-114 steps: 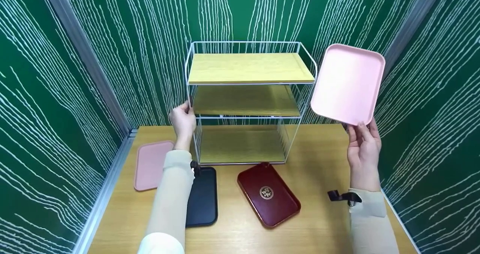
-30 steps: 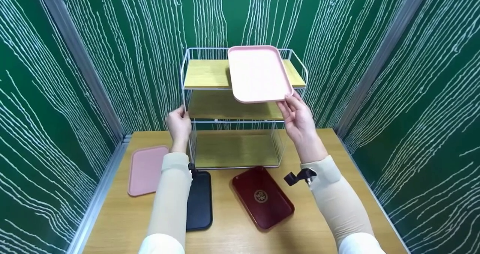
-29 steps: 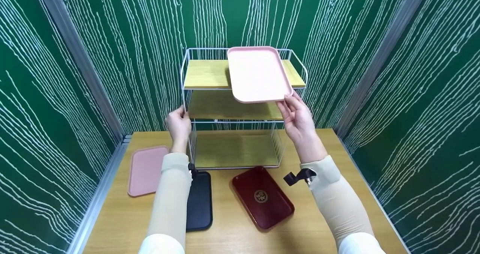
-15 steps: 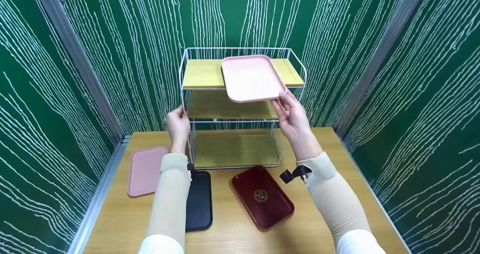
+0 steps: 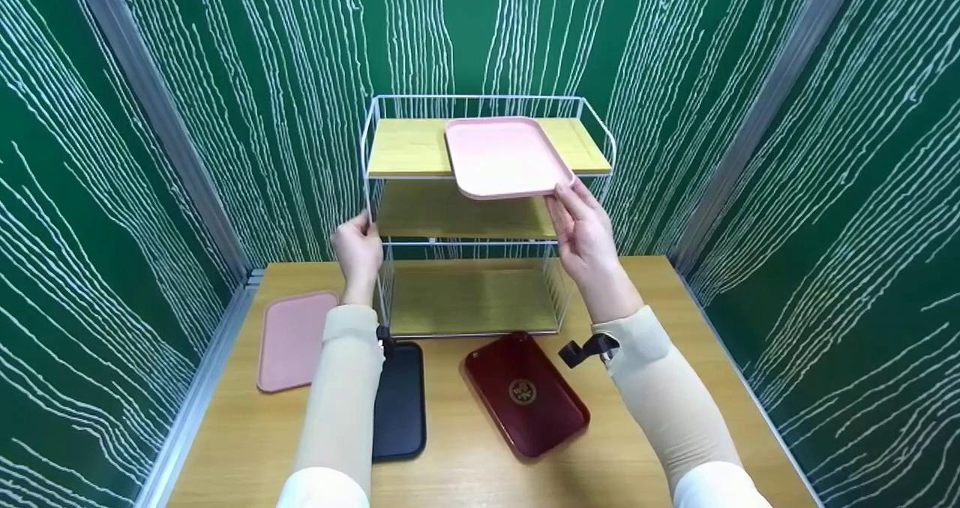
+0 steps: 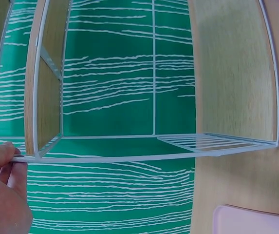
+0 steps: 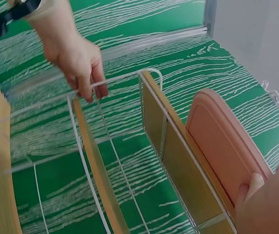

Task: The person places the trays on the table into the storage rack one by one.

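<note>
My right hand pinches a pink rectangular tray by its near right corner, thumb on the rim and fingers beneath. The tray lies low over the top board of a white wire rack, its front edge jutting past the board. From the right wrist view, the underside of the tray shows close along that top board. On the rack's left side, my left hand grips the wire upright beside the middle board; the left wrist view shows the thumb and fingers round the wire.
The three-tier rack stands on a wooden table. Before it lie a dark red tray with a round gold emblem and a black tray, partly under my left sleeve. Another pink tray lies at left. Green walls enclose the table.
From the right of the rack, the held pink tray has come left over the top board. Over the last second it has sunk and tipped flatter. My left hand has kept its grip.
</note>
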`<state>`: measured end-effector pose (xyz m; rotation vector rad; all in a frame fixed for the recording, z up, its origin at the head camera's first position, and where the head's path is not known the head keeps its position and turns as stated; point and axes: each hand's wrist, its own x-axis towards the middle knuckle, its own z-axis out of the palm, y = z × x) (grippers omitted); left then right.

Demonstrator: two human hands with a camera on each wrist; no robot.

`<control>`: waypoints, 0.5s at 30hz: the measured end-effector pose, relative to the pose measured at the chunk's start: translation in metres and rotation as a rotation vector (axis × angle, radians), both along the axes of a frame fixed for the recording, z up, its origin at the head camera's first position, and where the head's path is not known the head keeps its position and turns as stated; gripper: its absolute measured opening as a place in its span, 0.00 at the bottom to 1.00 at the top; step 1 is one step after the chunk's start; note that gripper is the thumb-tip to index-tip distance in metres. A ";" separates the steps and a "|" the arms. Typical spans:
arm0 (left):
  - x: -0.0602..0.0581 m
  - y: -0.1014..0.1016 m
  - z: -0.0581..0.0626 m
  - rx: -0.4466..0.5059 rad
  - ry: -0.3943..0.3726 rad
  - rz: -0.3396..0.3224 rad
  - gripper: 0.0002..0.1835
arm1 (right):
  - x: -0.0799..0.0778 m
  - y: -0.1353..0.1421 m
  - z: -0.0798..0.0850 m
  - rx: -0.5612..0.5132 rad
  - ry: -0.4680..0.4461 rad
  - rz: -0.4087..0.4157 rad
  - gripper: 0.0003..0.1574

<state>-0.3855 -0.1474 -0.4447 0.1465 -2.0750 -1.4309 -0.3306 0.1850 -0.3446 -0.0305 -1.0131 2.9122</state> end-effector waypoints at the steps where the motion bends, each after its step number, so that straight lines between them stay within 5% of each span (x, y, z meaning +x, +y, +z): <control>1: 0.000 0.000 0.000 0.002 -0.004 -0.003 0.14 | 0.000 0.000 -0.002 0.041 0.019 -0.018 0.40; 10: 0.001 0.000 0.002 0.003 -0.023 0.004 0.16 | -0.001 0.002 -0.025 0.637 0.250 -0.274 0.39; 15: 0.001 -0.001 0.001 -0.001 -0.023 0.006 0.14 | -0.005 -0.002 -0.028 0.731 0.277 -0.387 0.38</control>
